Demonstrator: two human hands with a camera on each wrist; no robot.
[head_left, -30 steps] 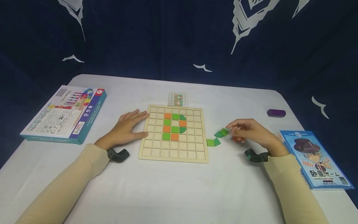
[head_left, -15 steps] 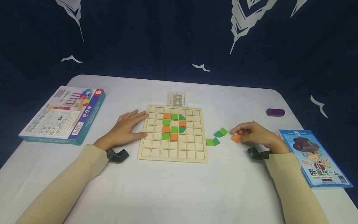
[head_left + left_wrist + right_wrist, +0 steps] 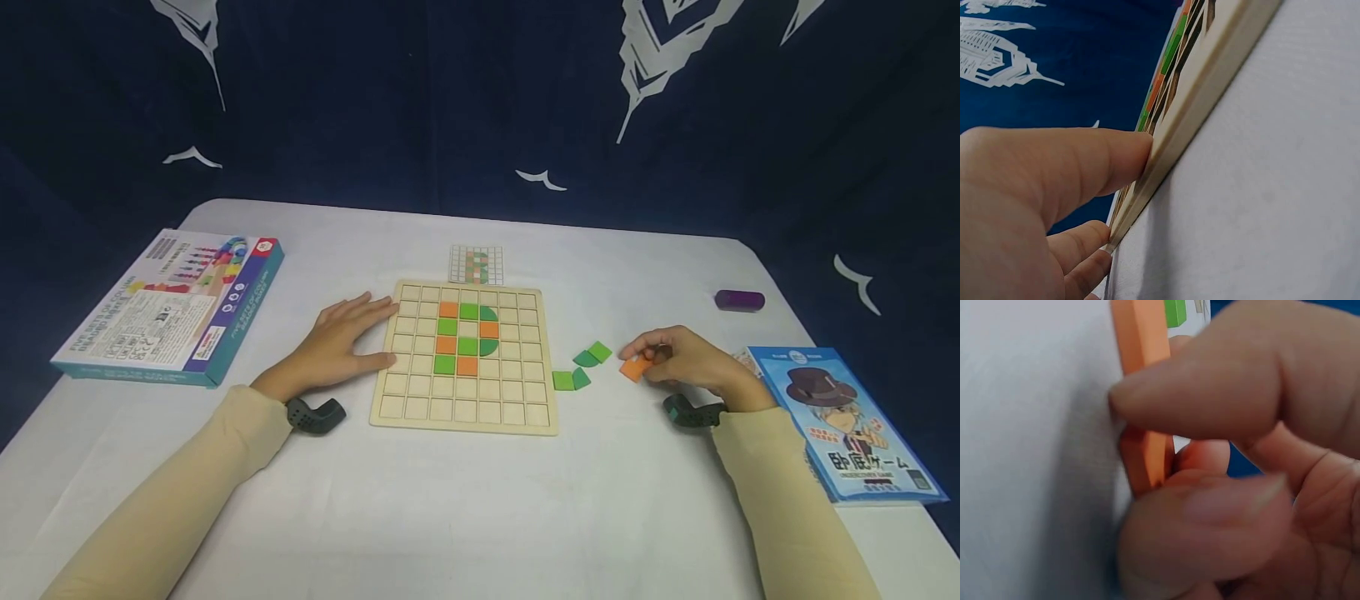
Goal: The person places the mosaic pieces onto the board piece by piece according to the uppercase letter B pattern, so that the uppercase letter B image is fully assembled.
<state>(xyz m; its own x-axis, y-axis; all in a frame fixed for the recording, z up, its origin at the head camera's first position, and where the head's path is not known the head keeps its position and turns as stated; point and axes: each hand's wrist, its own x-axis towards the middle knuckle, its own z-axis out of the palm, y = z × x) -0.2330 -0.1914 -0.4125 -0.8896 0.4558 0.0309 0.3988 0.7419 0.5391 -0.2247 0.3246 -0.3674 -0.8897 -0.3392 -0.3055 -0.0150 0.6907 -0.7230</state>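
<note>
- Along the left edge of the board (image 3: 454, 409): left hand (image 3: 342, 343), fingers spread apart, fingertips and thumb touching the wooden side.
- Right of the board, low over the table (image 3: 480, 508): right hand (image 3: 678, 362), fingers curled, thumb and fingers clamped on an orange tile (image 3: 633, 369).
- Close up in the right wrist view: orange above and below the foremost digit — one tile or two, hard to tell.
- Between board and right hand: loose squares (image 3: 599, 351) in light green and loose rounds (image 3: 586, 359) in dark green, paired, one pair just beside the board.
- On the board's grid: four orange squares (image 3: 467, 366), four green squares (image 3: 444, 364), two rounded pieces (image 3: 488, 347).
- Just beyond the board: pattern card (image 3: 476, 265).
- Far left: teal-edged box (image 3: 172, 308).
- Far right: blue box (image 3: 843, 425), near the right sleeve (image 3: 783, 500) — and farther back, a purple object (image 3: 739, 301).
- Behind everything: dark cloth (image 3: 360, 100) with white motifs.
</note>
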